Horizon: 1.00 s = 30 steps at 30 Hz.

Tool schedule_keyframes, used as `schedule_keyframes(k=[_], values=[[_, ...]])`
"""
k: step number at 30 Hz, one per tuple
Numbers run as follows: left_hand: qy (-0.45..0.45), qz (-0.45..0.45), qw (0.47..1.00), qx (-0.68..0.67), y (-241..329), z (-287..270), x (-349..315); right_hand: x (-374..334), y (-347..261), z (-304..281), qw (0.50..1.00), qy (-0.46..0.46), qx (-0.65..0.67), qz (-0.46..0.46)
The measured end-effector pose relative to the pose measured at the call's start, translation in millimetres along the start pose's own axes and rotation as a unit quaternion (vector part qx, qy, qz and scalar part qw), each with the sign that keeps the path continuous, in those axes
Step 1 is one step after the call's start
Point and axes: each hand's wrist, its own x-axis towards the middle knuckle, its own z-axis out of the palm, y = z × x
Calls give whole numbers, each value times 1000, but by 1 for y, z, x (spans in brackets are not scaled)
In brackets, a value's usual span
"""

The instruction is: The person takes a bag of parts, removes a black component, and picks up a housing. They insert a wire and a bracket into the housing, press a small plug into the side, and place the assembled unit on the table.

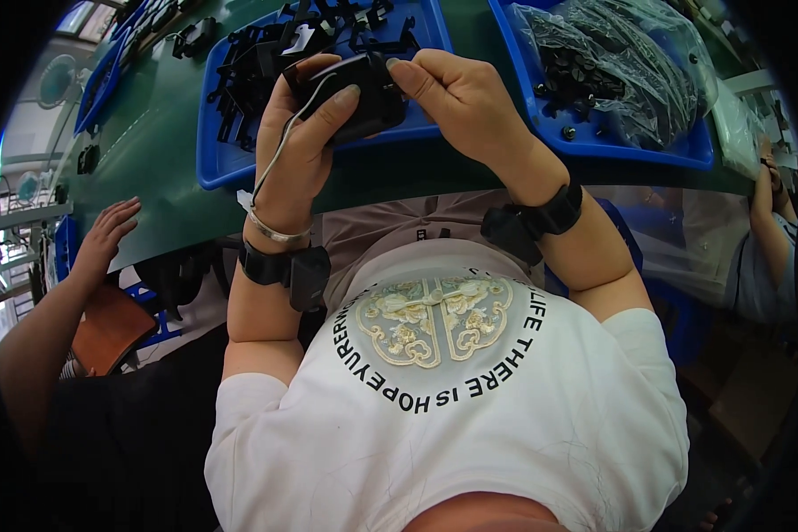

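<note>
left hand (303,146), right hand (464,96) on one black housing (374,111); one pale cable (281,144)

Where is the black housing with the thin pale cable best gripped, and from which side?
Probably by the left edge of the black housing, approached from the left, thumb on its broad face: the left hand holds it there, while the right hand is at the right edge.

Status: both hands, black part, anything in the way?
Left hand gripping black part, thumb on it. Right hand at its right edge, grip unclear. Pale cord across left hand, possible snag.
</note>
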Motion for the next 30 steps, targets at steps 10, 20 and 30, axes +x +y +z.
schedule_keyframes(k=[10, 20, 30], values=[[-10, -2, 1000, -19, -1, 6, -3, -14, 1, 15, 973, 176, 118, -87], [-3, 13, 999, 30, -5, 35, 9, -13, 13, -9, 983, 122, 133, 28], [0, 24, 998, 54, -6, 46, 7, -20, 5, -22, 993, 51, -55, 94]])
